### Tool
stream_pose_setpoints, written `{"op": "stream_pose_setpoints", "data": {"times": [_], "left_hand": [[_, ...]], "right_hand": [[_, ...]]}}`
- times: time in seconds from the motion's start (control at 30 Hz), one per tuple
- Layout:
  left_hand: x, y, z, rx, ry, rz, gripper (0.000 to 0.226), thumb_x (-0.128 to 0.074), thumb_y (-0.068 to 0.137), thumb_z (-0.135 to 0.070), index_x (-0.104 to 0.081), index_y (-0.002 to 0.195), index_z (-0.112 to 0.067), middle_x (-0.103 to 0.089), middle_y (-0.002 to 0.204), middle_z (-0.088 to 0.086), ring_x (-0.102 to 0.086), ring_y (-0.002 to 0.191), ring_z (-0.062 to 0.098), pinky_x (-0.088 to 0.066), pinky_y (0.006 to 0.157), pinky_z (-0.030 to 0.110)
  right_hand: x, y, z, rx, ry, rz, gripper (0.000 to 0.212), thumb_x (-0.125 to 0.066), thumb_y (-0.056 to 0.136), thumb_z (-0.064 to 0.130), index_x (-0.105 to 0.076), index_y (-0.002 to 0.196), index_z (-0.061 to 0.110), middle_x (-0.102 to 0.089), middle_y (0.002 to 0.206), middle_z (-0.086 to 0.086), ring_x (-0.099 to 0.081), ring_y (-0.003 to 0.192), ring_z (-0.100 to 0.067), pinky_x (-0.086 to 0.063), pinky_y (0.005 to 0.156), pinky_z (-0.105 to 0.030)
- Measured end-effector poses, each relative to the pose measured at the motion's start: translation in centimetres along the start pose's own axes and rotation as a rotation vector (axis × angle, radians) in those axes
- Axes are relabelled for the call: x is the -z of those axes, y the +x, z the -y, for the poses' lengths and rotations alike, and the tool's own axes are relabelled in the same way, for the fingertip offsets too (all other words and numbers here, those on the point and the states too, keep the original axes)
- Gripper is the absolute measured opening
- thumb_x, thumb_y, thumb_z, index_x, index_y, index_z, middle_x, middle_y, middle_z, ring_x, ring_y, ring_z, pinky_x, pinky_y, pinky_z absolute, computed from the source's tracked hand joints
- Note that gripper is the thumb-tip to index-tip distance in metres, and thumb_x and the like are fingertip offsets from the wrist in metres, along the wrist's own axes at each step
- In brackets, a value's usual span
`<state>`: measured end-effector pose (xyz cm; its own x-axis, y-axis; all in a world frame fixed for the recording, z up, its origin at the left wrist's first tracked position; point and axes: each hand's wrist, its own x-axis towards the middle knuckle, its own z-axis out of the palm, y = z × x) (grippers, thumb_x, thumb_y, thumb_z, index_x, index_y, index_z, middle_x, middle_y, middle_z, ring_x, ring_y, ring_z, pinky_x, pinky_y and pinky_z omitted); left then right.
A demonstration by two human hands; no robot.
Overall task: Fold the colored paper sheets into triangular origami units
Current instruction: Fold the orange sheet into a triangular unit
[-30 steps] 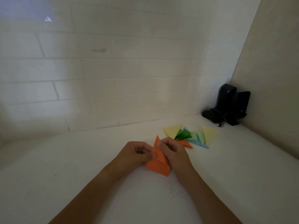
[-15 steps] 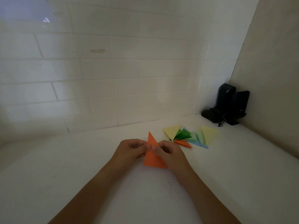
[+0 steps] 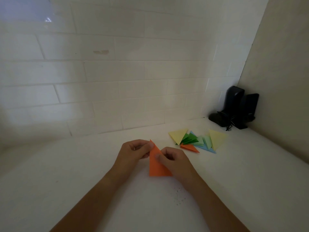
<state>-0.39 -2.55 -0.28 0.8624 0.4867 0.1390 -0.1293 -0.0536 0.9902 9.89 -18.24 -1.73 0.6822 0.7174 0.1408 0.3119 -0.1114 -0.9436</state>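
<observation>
Orange folded paper triangle [image 3: 156,165] at centre of white desk [image 3: 66,173], apex toward 12 o'clock. Left hand [image 3: 133,152] pinches its upper tip; right hand [image 3: 173,160] fingers [image 3: 158,156] curled, gripping right edge. Base seems to touch the desk; dim view. Pile of folded yellow, green, blue, orange paper triangles [image 3: 199,141] at 2 o'clock. Black speakers [image 3: 235,108] in the far corner.

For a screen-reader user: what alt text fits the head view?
Two hands, left hand and right hand, pinch an orange paper triangle over a white counter. Behind it lie folded yellow, green, blue and orange triangles, with dark speakers in the tiled corner.
</observation>
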Motion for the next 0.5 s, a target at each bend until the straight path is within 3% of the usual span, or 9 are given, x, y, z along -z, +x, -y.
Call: {"op": "stream_pose_setpoints", "data": {"times": [0.27,0.5], "left_hand": [[0.15,0.10,-0.06,0.035,-0.036,-0.021,0.022,-0.069,0.096,-0.019,-0.075,0.084,-0.003,-0.071,0.083,0.011,-0.063,0.082,0.018,-0.055,0.086,0.033],[-0.14,0.04,-0.23,0.148,-0.158,-0.048,0.023,-0.069,0.096,-0.017,-0.070,0.075,-0.009,-0.064,0.074,0.007,-0.059,0.069,0.012,-0.046,0.077,0.031]], "right_hand": [[-0.01,-0.09,-0.18,0.017,-0.052,0.077,0.015,-0.068,0.097,0.031,-0.070,0.086,0.022,-0.065,0.075,0.006,-0.056,0.069,-0.007,-0.044,0.068,-0.027],[-0.09,0.23,-0.50,0.036,-0.058,0.090,0.012,-0.071,0.094,0.032,-0.071,0.082,0.030,-0.067,0.075,0.007,-0.058,0.068,-0.006,-0.045,0.066,-0.026]]}}
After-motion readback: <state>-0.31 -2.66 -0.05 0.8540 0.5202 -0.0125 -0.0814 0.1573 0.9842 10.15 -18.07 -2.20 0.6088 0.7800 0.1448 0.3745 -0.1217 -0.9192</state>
